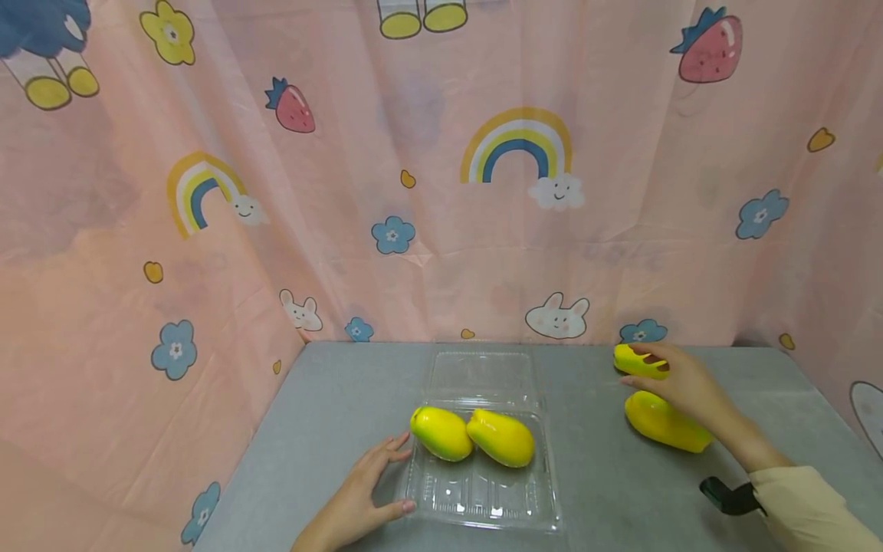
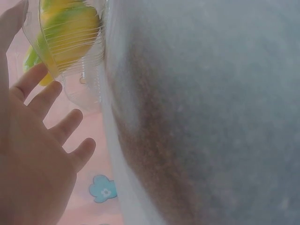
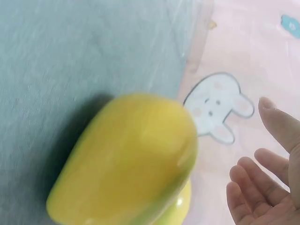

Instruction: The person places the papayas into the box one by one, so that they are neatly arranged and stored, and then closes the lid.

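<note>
A clear plastic clamshell box [image 1: 483, 517] lies open in mid-table, its lid [image 1: 483, 372] folded back. Two yellow mangoes [image 1: 441, 433] [image 1: 501, 437] lie side by side in it. My left hand [image 1: 386, 475] rests flat on the table, fingertips touching the box's left edge; the left wrist view shows the straight fingers [image 2: 51, 98] beside the box [image 2: 79, 70]. At the far right my right hand [image 1: 662, 372] reaches over a small yellow mango [image 1: 631, 360], fingers spread above it. A larger mango [image 1: 665, 425] lies under that wrist, filling the right wrist view [image 3: 126, 159]; the fingers [image 3: 262, 187] stay loose and apart from it.
The grey table [image 1: 345, 399] is walled on the back and both sides by a pink cartoon-print curtain [image 1: 441, 230]. A black strap [image 1: 731, 497] sits at my right wrist. Bare tabletop shows between the box and the right-hand mangoes.
</note>
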